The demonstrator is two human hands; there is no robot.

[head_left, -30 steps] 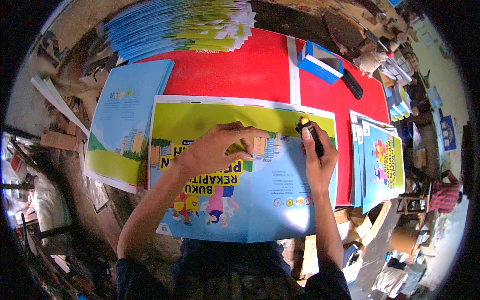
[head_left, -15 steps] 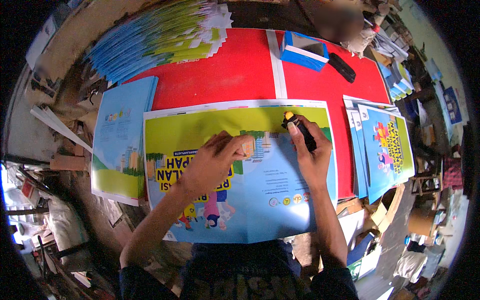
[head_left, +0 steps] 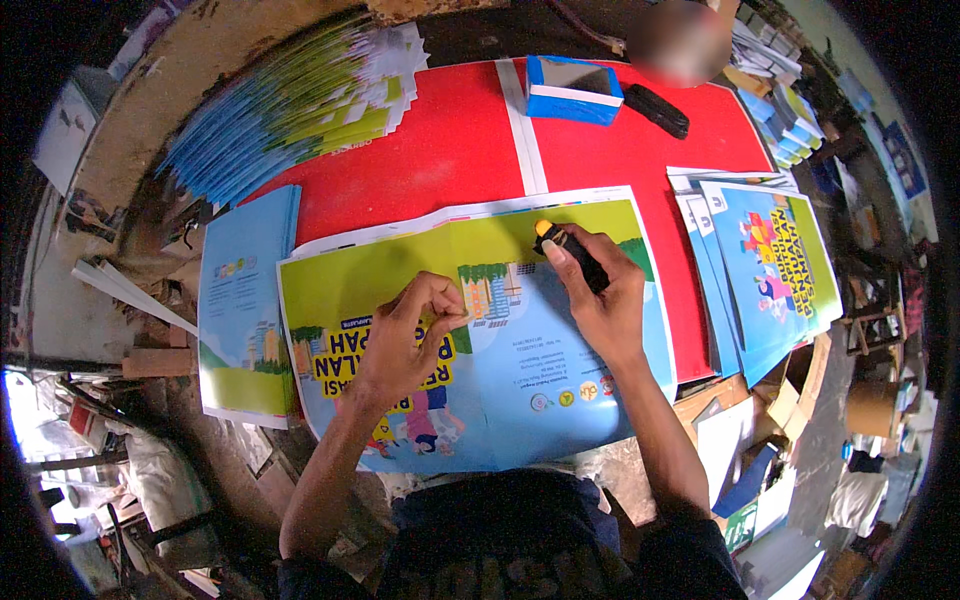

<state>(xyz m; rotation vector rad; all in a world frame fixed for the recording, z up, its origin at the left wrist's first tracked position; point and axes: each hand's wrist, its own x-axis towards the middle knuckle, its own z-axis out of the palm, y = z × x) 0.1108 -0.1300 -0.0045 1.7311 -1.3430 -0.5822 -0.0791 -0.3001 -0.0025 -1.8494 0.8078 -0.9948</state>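
A wide printed cover sheet (head_left: 530, 370), green along the far side and blue nearer me, lies open on the red table, a fold line down its middle. My left hand (head_left: 405, 330) is over its left half with thumb and fingers curled together near the fold; whatever is between them is hidden. My right hand (head_left: 612, 295) wraps round a small black hand tool (head_left: 585, 258) with a yellow tip, above the sheet's right half. The tool's exact kind does not show.
Printed covers are piled left (head_left: 245, 330) and right (head_left: 775, 270) of the sheet. A fanned stack (head_left: 285, 110) fills the far left. On the red tabletop (head_left: 430, 140) stand a blue-and-white box (head_left: 572, 107) and a black oblong block (head_left: 656, 110).
The view has shifted slightly. My left fingers have curled up more, and the right hand with the black tool appears a little further left. The near sheet still lies open.
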